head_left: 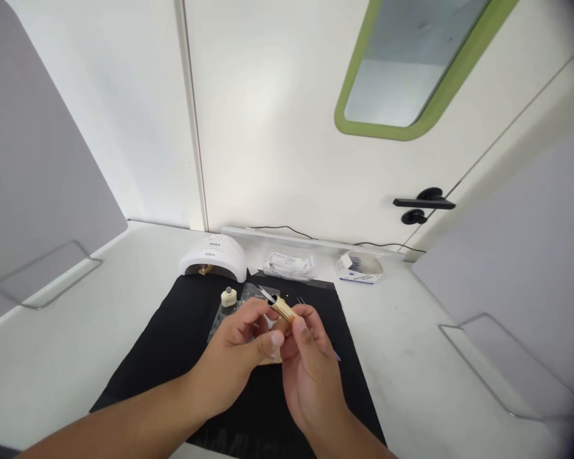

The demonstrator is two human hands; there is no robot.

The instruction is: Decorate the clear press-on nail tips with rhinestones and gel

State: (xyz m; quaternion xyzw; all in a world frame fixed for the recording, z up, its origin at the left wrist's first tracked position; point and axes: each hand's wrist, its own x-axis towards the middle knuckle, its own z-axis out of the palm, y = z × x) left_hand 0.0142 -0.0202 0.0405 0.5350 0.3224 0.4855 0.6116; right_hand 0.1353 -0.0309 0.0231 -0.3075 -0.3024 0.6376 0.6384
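A gold-and-cream tube [283, 310] is held tilted above the black cloth, its dark open end toward the upper left. Out of that end sticks a thin pale strip [266, 294]. The thumb and fingers of my right hand [312, 373] pinch the tube's lower end. My left hand [234, 357] is curled beside it, index finger against the open end and thumb below; its inner fingers are partly hidden. Under the hands shows the edge of a beige object [270, 361], mostly covered. A small cream bottle [228, 298] stands left of the hands.
On the white table [406, 357] lies a black cloth [263, 408] with a clear patterned sheet [216, 322]. Behind are a white nail lamp [215, 252], a clear tray with white packets [288, 265] and an open white box [360, 268]. Wire stands [483, 366] flank the sides.
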